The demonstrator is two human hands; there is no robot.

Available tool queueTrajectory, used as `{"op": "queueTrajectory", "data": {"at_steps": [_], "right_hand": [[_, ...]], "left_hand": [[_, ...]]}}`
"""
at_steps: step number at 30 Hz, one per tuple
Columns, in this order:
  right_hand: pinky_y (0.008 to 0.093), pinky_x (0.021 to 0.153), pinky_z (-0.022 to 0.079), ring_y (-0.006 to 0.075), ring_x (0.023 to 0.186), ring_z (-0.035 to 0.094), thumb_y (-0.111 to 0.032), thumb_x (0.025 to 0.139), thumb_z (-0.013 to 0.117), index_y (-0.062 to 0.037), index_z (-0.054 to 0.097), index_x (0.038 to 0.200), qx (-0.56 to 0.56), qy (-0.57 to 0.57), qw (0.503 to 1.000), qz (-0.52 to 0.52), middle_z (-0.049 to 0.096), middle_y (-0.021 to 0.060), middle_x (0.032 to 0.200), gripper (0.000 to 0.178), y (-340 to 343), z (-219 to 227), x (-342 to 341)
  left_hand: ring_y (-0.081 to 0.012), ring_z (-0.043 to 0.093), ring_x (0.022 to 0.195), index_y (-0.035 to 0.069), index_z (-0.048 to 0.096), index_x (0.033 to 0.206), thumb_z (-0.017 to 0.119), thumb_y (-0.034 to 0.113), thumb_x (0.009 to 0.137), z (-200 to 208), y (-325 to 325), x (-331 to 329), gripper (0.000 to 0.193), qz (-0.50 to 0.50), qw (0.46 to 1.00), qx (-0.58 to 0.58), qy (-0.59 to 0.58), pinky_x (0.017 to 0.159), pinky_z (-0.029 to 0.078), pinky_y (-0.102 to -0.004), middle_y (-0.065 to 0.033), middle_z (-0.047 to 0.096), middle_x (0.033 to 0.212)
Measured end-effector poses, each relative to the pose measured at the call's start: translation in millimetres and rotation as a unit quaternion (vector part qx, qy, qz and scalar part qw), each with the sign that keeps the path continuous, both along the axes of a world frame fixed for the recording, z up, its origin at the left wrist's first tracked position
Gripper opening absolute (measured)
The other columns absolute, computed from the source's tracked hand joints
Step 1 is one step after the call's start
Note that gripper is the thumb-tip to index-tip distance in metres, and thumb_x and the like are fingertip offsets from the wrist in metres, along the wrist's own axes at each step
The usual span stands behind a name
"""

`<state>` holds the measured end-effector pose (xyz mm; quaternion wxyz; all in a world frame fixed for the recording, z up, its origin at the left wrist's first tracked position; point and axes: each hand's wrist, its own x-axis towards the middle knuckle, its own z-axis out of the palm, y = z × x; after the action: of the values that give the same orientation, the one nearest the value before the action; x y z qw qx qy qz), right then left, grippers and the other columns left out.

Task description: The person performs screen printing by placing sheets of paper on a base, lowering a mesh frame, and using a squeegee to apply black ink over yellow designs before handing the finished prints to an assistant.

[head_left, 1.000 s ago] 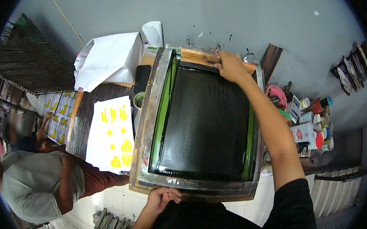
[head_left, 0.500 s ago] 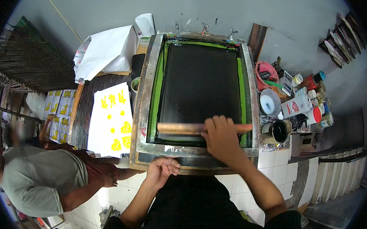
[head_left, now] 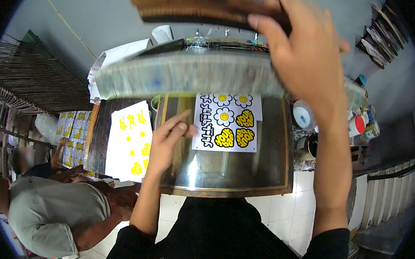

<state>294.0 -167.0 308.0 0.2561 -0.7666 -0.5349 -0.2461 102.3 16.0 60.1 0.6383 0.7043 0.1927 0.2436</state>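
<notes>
My right hand [head_left: 307,50] is wrapped round the wooden handle of a squeegee [head_left: 201,5], held high at the top of the view and blurred. Below it the screen printing frame [head_left: 187,73] is tilted up, its near edge raised off the table and smeared by motion. Beneath lies a white sheet [head_left: 225,116] printed with yellow and black flowers and lettered shapes, flat on the glass-topped table [head_left: 214,177]; the raised frame hides its far part. My left hand [head_left: 169,139] hovers by the sheet's left edge, empty, forefinger stretched out and other fingers partly curled.
A stack of sheets with yellow prints [head_left: 128,139] lies on a dark side table to the left. Another person [head_left: 55,215] works further left by more printed sheets [head_left: 76,138]. Tubs and bottles [head_left: 355,124] crowd the right side. A rack [head_left: 35,71] stands far left.
My right hand has lifted the squeegee from the screen up to the top. The frame has swung up, uncovering the printed sheet. My left hand has moved from the front edge to beside the sheet.
</notes>
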Motion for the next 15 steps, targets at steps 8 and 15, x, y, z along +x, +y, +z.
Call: {"op": "queueTrajectory", "data": {"at_steps": [8,15], "right_hand": [[0.0456,0.094,0.051,0.0374,0.102,0.068,-0.022,0.097,0.062,0.0056,0.066,0.113,0.098,0.045,0.990,-0.095,0.071,0.0255,0.107,0.033,64,36,30],[0.0405,0.089,0.050,0.0297,0.095,0.065,-0.027,0.093,0.069,0.0049,0.064,0.109,0.065,-0.041,0.995,-0.061,0.070,0.0187,0.099,0.036,84,60,108]], "left_hand": [[-0.0429,-0.003,0.159,0.002,0.011,0.165,0.065,0.067,0.089,-82,28,-8,0.113,0.042,0.857,0.344,0.381,0.125,-0.002,-0.0599,-0.0310,0.001,0.169],[-0.0278,0.038,0.124,-0.004,0.041,0.146,0.081,0.036,0.082,-74,59,-54,0.085,0.058,0.927,-0.018,0.370,0.105,0.027,-0.0427,-0.0190,0.045,0.136]]}}
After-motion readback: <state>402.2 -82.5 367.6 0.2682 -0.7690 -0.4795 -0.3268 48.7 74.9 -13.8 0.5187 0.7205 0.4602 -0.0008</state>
